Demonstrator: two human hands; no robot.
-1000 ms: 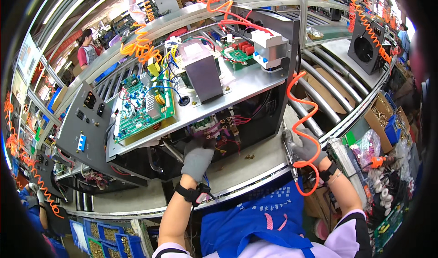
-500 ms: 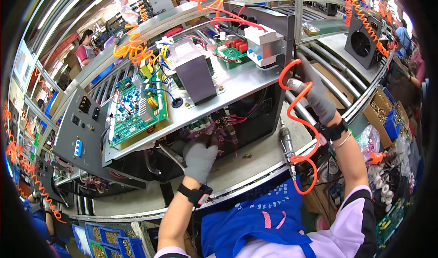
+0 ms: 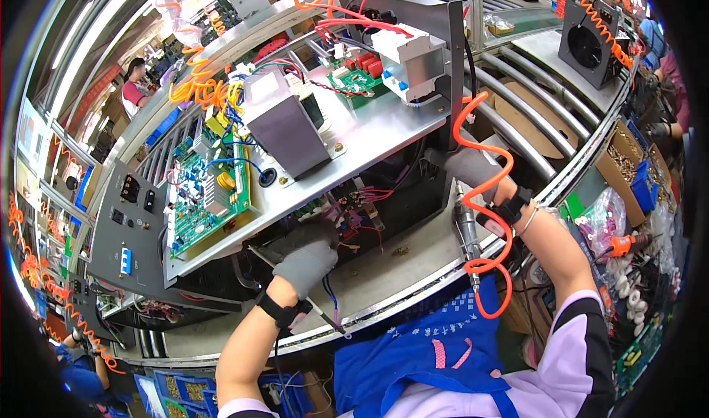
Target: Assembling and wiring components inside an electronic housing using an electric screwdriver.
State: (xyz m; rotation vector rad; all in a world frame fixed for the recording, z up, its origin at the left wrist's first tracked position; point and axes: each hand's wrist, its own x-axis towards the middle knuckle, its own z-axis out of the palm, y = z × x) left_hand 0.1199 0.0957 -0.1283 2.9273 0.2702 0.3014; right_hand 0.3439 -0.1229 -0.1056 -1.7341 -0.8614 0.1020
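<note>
My left hand [image 3: 306,264], in a grey glove, is closed around a cable [image 3: 331,322] below the open front of a metal chassis [image 3: 354,152]. The cable's end with a ring terminal sticks out under the hand, toward my apron. Blue wires [image 3: 330,294] hang beside it. My right hand [image 3: 473,168], also gloved, reaches to the chassis's right end, by the black panel [image 3: 456,56]. Its fingertips are blurred and partly hidden there. An air screwdriver [image 3: 467,230] hangs on an orange coiled hose [image 3: 504,168] in front of my right wrist.
On the chassis stand a large transformer [image 3: 284,130], a green circuit board [image 3: 210,200] and a white bracket [image 3: 410,60]. Rollers [image 3: 517,111] run behind at right. A box of screws [image 3: 620,163] and bagged parts lie at my right, blue bins [image 3: 192,390] at lower left.
My left hand has drawn back from inside the chassis, down and left, with the cable end now showing. My right hand has moved down and left, from the panel's outside toward the chassis.
</note>
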